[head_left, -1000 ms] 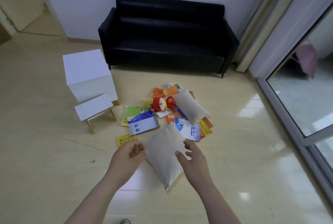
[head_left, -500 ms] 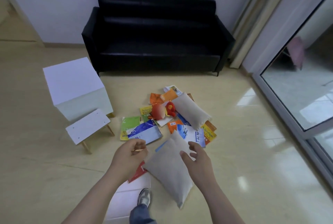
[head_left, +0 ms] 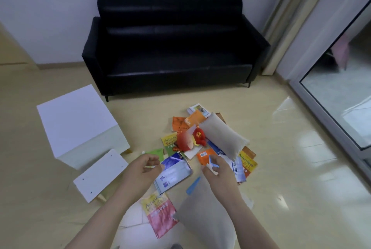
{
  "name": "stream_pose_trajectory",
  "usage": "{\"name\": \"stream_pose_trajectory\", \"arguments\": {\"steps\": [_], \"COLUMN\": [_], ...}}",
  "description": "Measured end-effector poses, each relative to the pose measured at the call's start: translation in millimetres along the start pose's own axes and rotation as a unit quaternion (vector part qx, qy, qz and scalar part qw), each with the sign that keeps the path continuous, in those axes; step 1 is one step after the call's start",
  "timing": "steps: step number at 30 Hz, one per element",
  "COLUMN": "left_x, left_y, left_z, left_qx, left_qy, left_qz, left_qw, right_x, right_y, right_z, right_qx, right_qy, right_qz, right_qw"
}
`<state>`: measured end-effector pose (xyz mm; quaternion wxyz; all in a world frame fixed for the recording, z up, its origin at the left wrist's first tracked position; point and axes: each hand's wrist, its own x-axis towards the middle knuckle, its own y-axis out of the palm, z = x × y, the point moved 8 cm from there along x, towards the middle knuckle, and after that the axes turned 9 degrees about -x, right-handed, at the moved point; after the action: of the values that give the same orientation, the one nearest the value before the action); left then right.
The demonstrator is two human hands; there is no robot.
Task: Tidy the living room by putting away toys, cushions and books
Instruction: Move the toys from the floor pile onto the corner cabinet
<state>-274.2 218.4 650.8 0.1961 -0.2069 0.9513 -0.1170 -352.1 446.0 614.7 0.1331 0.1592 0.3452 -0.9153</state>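
Bare left hand point(head_left: 143, 170), bare right hand point(head_left: 218, 172), forearms uncovered.

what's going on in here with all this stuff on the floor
A person is clearing up on the floor in front of the black sofa. Their right hand looks to be gripping the top corner of the near cushion; the left hand hovers beside it, holding nothing. A second cushion, a red plush toy and scattered books lie beyond the hands.
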Motion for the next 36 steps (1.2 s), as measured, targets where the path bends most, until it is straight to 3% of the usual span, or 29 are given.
{"name": "stream_pose_trajectory", "arguments": {"steps": [7,15,21,25,36], "left_x": [102,252,338,378,496], "left_y": [-11,-19,5,27,110], "left_z": [-4,0,27,70,282], "left_qx": [-0.004,0.021,0.046,0.046,0.073], "left_qy": [-0.005,-0.017,-0.028,-0.038,-0.068], "left_qz": [0.044,0.153,0.18,0.175,0.143], "left_qw": [0.999,0.988,0.982,0.983,0.985], "right_x": [68,155,232,286,460], "right_y": [23,60,77,98,235], "right_z": [34,66,68,39,-122], "right_qx": [-0.026,-0.067,-0.109,-0.118,-0.19], "right_qy": [0.044,0.115,0.118,0.129,0.119], "right_qz": [0.004,-0.052,-0.06,-0.05,0.002], "right_qw": [0.999,0.99,0.985,0.983,0.974]}}
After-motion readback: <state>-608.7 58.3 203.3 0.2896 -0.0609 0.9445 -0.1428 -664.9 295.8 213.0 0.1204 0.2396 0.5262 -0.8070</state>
